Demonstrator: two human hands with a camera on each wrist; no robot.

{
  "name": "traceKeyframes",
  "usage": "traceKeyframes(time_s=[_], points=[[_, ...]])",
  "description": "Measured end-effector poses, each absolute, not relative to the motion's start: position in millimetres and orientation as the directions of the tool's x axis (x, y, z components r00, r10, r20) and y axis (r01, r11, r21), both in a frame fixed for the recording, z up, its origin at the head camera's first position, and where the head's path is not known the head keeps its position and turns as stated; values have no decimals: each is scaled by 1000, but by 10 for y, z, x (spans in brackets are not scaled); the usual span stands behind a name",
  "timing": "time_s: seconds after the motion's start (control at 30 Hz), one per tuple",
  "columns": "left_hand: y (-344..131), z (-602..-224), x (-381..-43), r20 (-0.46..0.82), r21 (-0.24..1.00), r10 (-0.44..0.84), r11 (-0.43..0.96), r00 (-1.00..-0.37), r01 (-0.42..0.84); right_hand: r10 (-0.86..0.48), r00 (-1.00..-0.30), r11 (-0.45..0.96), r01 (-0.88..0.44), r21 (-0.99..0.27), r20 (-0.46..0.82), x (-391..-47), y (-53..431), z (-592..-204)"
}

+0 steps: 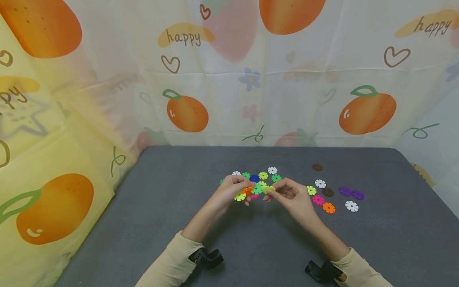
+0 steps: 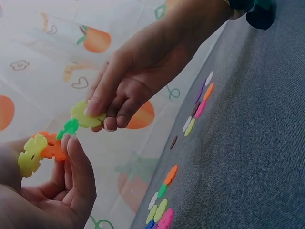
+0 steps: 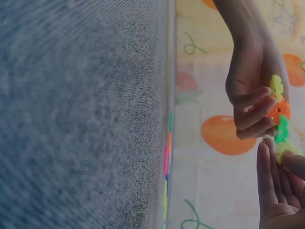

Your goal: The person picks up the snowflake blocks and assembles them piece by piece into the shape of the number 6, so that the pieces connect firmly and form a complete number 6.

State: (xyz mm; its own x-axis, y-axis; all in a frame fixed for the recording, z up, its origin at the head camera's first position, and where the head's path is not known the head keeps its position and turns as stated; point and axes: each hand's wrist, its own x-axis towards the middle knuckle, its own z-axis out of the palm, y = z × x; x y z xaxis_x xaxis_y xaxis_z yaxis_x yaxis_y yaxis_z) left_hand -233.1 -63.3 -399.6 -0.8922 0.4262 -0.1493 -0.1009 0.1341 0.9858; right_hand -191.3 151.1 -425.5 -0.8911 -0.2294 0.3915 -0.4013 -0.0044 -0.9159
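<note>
Over the middle of the table, my left hand (image 1: pixel 226 192) holds a short chain of notched plastic snowflake discs. The chain has a yellow disc (image 2: pixel 31 155), an orange disc (image 2: pixel 53 149) and a green disc (image 2: pixel 69 128), with the left fingertips at the green one. My right hand (image 1: pixel 298 201) pinches another yellow disc (image 2: pixel 81 113) between thumb and fingers. In the left wrist view this disc meets the green disc's edge; whether their slots are interlocked, I cannot tell. The right wrist view shows the same row of discs, held above the tabletop.
Loose discs lie behind the hands, among them a blue disc (image 1: pixel 254 178) and a white disc (image 1: pixel 272 170). More are scattered to the right, including an orange disc (image 1: pixel 328 207), a purple disc (image 1: pixel 357 195) and a brown disc (image 1: pixel 317 167). A printed curtain (image 1: pixel 222 99) hangs behind the grey table (image 1: pixel 161 179).
</note>
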Motion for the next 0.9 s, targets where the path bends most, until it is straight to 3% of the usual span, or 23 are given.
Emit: traceKeyframes(time_s=[0.63, 0.77, 0.9], points=[[-604, -3973, -2287, -143, 987, 378, 126, -915, -103, -241, -832, 75, -530, -845, 500, -1909, 1519, -4264], [-604, -3921, -2265, -120, 990, 380, 121, -917, -79, -236, -853, -14, -475, -880, 465, -1908, 1524, -4244], [-591, -3848, -2221, -97, 995, 381, 68, -919, -77, -239, -898, -155, -340, -928, 369, -1888, 1519, -4184]])
